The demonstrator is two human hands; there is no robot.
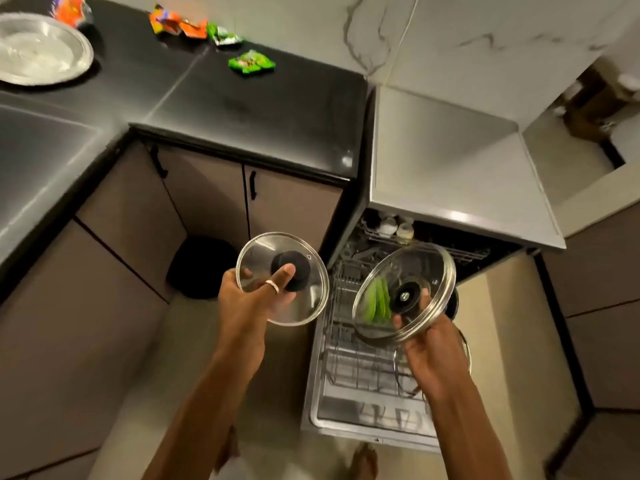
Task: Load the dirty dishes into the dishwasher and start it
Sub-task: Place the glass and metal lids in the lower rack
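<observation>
Gripping small glass lid in left hand, finger across black knob; pinching bigger lid by rim in right hand. Both aloft: small one left of open dishwasher, bigger one over pulled-out lower rack. Loading step, plenty of rack room apparently left. Next: tip bigger lid on edge, slot between rack prongs, then same with small one.

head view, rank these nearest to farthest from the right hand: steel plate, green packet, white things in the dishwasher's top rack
1. white things, in the top rack just ahead of the right hand holding the larger glass lid
2. green packet, on the counter, ahead and left
3. steel plate, far left on the counter
</observation>
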